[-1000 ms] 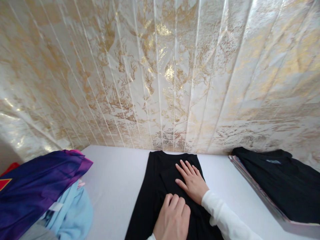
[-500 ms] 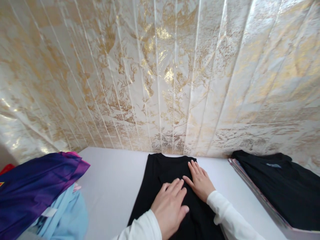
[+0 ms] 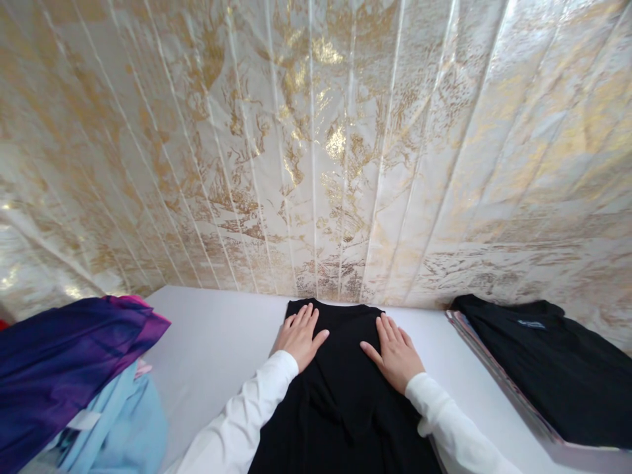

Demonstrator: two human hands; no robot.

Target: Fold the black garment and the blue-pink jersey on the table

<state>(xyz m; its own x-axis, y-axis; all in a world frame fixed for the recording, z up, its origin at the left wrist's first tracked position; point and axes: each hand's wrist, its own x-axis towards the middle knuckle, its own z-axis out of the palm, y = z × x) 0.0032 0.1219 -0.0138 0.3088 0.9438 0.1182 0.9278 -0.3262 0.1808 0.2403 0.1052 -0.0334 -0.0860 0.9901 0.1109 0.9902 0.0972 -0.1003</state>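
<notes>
The left hand (image 3: 299, 339) and right hand (image 3: 397, 359) lie palm-down near the far corners of the black garment (image 3: 345, 375), each grip flattened, thumb out, clasping nothing. The garment nears the back edge of the white table (image 3: 212, 336), which shows across to the purple garment (image 3: 74, 362) leftward and the folded stack (image 3: 557, 368) rightward.

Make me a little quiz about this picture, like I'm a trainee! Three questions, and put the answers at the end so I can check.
1. True or false: the left hand and the right hand both touch the black cloth.

2. What color is the cloth lying partly over the blue cloth?
A) green
B) purple
C) yellow

3. Fill in the blank: the printed shirt, black with small pale lettering, lies on the ____ side of the picture.

Key:
1. True.
2. B, it is the purple cloth.
3. Right.
</notes>
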